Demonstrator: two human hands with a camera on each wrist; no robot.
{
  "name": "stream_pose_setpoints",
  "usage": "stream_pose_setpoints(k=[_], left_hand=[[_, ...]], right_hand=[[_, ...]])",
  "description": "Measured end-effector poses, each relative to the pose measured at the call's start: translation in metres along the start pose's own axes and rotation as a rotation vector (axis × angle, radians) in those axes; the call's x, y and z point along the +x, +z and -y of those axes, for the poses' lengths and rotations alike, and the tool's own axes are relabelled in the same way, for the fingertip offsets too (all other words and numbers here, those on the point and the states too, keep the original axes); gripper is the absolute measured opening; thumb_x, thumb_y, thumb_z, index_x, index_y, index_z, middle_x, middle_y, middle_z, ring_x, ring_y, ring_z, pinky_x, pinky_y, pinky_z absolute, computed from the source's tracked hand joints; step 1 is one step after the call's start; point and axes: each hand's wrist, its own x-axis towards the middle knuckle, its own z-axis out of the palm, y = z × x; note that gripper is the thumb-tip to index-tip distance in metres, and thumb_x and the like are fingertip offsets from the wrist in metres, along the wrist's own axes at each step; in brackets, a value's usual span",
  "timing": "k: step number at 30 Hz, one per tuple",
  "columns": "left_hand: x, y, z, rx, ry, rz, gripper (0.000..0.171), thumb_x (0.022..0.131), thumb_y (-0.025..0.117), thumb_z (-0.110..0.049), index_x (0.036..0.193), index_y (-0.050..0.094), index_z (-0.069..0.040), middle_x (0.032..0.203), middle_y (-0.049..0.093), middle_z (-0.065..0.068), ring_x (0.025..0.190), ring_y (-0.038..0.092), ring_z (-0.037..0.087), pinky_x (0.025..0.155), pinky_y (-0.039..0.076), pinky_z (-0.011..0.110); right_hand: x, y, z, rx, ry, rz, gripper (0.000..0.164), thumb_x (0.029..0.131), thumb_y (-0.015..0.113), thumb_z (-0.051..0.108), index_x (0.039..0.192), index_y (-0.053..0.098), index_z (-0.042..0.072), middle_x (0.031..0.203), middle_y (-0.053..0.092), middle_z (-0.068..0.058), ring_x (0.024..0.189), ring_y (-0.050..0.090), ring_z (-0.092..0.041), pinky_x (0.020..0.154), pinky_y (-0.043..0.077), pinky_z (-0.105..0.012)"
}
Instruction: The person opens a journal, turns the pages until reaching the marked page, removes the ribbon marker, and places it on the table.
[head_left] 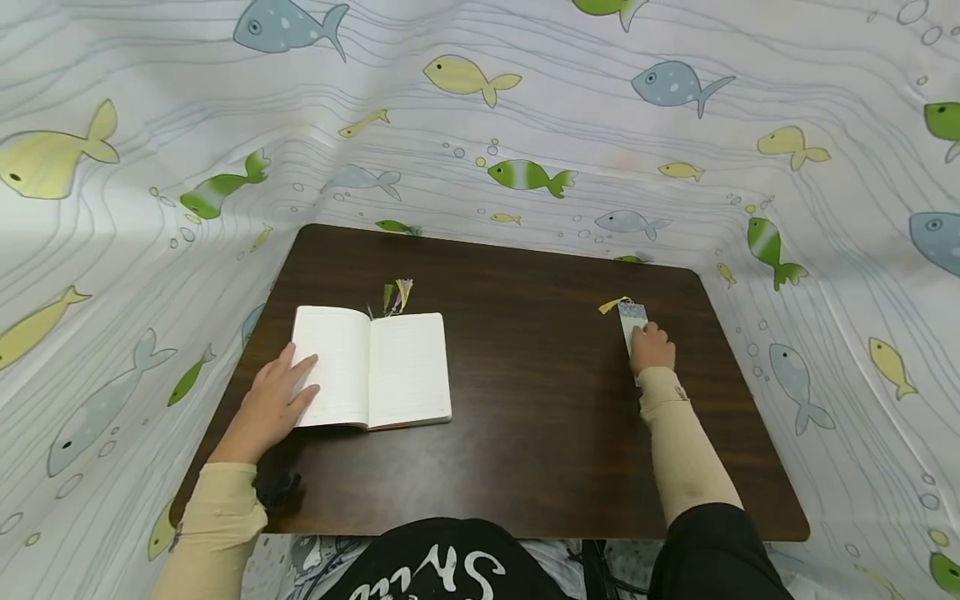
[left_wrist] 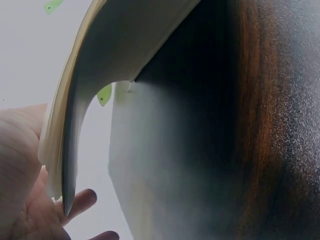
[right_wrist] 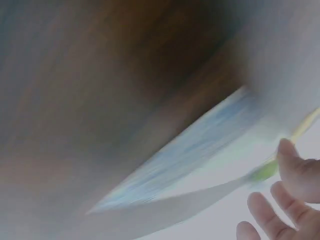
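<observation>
One notebook [head_left: 409, 371], one visible bookmark [head_left: 632, 312] and one table [head_left: 525, 375] show.

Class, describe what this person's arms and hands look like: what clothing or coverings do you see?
The left hand and right hand are bare. A beige left sleeve and beige right covering reach the wrists; the right one meets a black sleeve further up. The black top has white lettering.

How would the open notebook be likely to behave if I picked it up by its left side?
The open notebook would probably flex, since its left side bows beside the left hand. It seems unlikely to roll, being broad and flat. The tassels beyond its top edge might swing, as they look thin and soft.
</observation>
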Motion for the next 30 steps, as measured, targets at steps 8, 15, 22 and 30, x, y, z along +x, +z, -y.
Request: stream_pose_setpoints(k=[8, 15, 22, 30], left_hand=[[0.000, 0.000, -0.003, 0.023, -0.005, 0.008, 0.057, 0.102, 0.047, -0.035, 0.149, 0.035, -0.005, 0.159, 0.009, 0.026, 0.136, 0.017, 0.055, 0.096, 0.021, 0.078], [-0.002, 0.000, 0.000, 0.039, -0.034, 0.025, 0.066, 0.098, 0.052, -0.043, 0.150, 0.033, -0.008, 0.159, 0.009, 0.024, 0.136, 0.018, 0.056, 0.093, 0.022, 0.080], [-0.001, 0.000, -0.002, 0.043, -0.037, 0.023, 0.067, 0.097, 0.053, -0.044, 0.150, 0.033, -0.008, 0.159, 0.009, 0.024, 0.136, 0.017, 0.056, 0.094, 0.020, 0.081], [0.001, 0.000, -0.003, 0.046, -0.033, 0.021, 0.066, 0.098, 0.054, -0.042, 0.150, 0.034, -0.007, 0.159, 0.009, 0.025, 0.136, 0.018, 0.056, 0.093, 0.021, 0.080]], right_hand=[[-0.014, -0.004, 0.158, 0.209, -0.447, -0.077, 0.055, 0.088, 0.071, 0.013, 0.138, 0.050, 0.003, 0.142, 0.045, -0.019, 0.125, 0.050, -0.036, 0.095, 0.047, -0.052], [-0.042, -0.003, 0.267, 0.357, -0.663, 0.198, 0.065, 0.095, 0.061, 0.038, 0.148, 0.038, 0.009, 0.156, 0.031, -0.008, 0.143, 0.031, -0.022, 0.111, 0.035, -0.044], [-0.063, 0.005, 0.296, 0.025, -0.643, 0.218, 0.076, 0.085, 0.061, 0.053, 0.149, 0.039, 0.017, 0.157, 0.031, -0.004, 0.143, 0.032, -0.027, 0.102, 0.043, -0.049], [-0.062, 0.010, 0.303, -0.049, -0.646, 0.035, 0.066, 0.080, 0.061, 0.056, 0.136, 0.058, 0.020, 0.143, 0.050, -0.004, 0.129, 0.049, -0.024, 0.093, 0.050, -0.046]])
